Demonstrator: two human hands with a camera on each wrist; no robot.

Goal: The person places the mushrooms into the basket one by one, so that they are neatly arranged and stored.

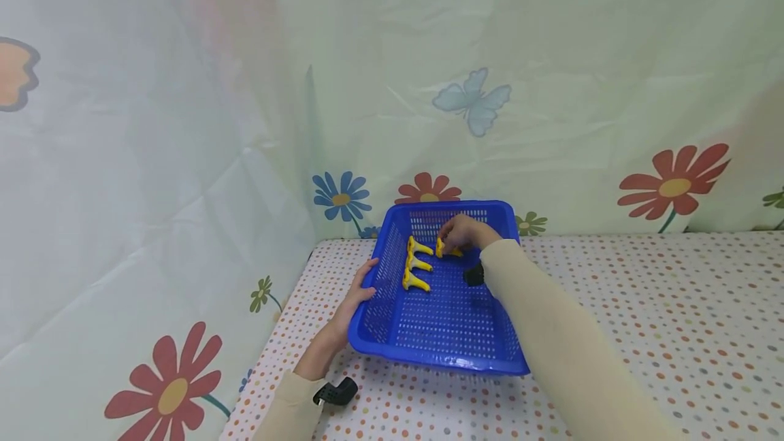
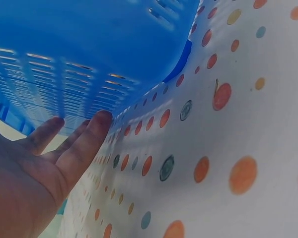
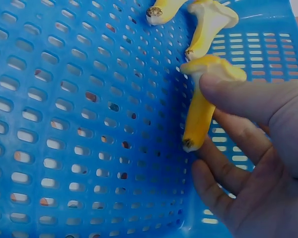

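A blue perforated plastic basket (image 1: 441, 332) stands on the table by the back wall. My right hand (image 1: 462, 231) reaches into its far end and pinches a yellow mushroom (image 3: 201, 111) between thumb and fingers, with the cap upward in the right wrist view and the stem end pointing down. Three more yellow mushrooms (image 1: 418, 265) lie in a column to the left of it on the basket floor. Outside the basket's left side is my left hand (image 1: 350, 301), fingers extended and spread along the slotted wall (image 2: 79, 82), fingertips right at it.
A white tablecloth with coloured dots (image 1: 643, 318) covers the table. Behind and to the left hangs a pale sheet (image 1: 551, 87) printed with flowers and a butterfly. A black device (image 1: 335, 392) is worn on my left wrist, another (image 1: 474, 275) on the right.
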